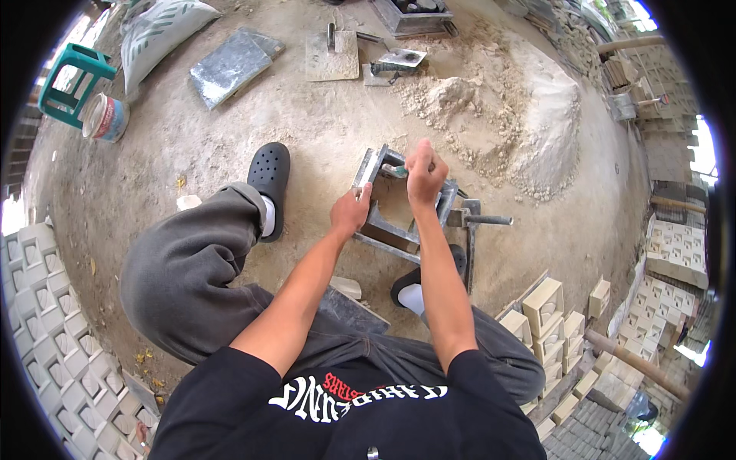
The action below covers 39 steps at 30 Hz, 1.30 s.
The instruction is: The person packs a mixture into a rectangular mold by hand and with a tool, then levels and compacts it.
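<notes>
A grey metal block mould (402, 244), an open rectangular frame with a curved inner wall, sits on the dusty ground between my feet. My left hand (351, 211) is closed on its left side wall, thumb along the upper edge. Over the far part of the frame, my right hand (426, 175) is closed in a fist round what looks like a small brush (394, 170). Its green and pale end points left against the mould's far inside corner; the handle is hidden in my fist. A metal handle bar (491, 220) juts out at the mould's right.
A pile of pale powder (537, 123) lies ahead right. Farther off are flat metal plates (234, 65), a trowel on a board (332, 65), a green stool (75, 80) and a bucket (106, 119). Cast blocks (543, 303) stand at near right; more blocks (54, 322) line the left.
</notes>
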Available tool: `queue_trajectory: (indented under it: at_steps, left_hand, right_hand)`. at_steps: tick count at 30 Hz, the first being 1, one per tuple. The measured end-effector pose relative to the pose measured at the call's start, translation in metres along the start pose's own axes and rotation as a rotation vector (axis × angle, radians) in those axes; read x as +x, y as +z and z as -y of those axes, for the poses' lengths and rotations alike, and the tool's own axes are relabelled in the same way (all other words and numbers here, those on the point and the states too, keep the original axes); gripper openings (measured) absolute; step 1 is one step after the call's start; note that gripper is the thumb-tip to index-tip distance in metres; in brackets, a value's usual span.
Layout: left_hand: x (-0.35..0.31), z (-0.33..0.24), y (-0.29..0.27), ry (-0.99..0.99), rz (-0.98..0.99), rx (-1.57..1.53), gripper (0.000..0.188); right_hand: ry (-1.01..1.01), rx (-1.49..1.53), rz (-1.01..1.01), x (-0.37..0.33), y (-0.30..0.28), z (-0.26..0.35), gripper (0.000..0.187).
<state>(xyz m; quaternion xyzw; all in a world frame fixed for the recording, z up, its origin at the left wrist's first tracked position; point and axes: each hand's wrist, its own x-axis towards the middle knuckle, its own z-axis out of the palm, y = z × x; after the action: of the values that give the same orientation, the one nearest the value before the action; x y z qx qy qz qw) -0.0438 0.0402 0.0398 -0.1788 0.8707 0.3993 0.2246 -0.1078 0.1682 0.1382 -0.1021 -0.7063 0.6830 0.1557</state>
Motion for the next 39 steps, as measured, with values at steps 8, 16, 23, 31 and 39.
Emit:
queue_trajectory:
  at_steps: [8,16,23,31,39]
  left_hand:
    - [-0.001,-0.010,-0.002,-0.014,0.035,0.013,0.064]
    - [0.000,-0.004,0.004,0.015,0.009,-0.003,0.066]
    - [-0.003,-0.003,0.001,0.021,-0.005,-0.007,0.066]
    - [-0.005,-0.008,-0.001,0.024,0.014,-0.026,0.065]
    - [0.000,-0.002,0.001,0.020,-0.012,-0.014,0.066]
  right_hand:
    - [0.027,0.030,0.011,0.006,0.000,-0.001,0.047]
    - [-0.021,-0.027,0.009,0.011,-0.001,-0.004,0.047]
    - [0.030,-0.039,0.020,0.025,-0.007,-0.010,0.048]
    - [0.018,-0.033,0.107,0.025,-0.023,-0.015,0.046]
    - [-0.024,-0.061,0.076,0.023,-0.028,-0.015,0.047]
